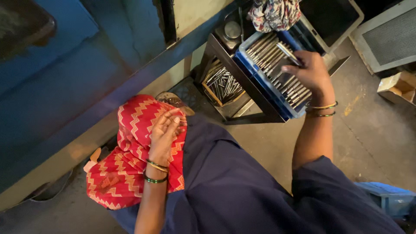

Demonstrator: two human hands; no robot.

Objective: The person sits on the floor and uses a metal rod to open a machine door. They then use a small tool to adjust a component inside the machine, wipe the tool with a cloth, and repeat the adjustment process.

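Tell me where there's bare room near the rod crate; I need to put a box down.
Bare concrete floor lies open between the metal stand, the right hand's forearm and the lap. More floor is free right of the blue crate, toward the cardboard box. The crate is packed with metal rods; the left hand rests on red cloth.

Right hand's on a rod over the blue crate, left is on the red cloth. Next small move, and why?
Probably lift the metal rod clear of the blue crate and bring it toward the red zigzag cloth. The right hand already grips one rod above the rows of others, while the left hand rests flat on the cloth in the lap, holding nothing else.
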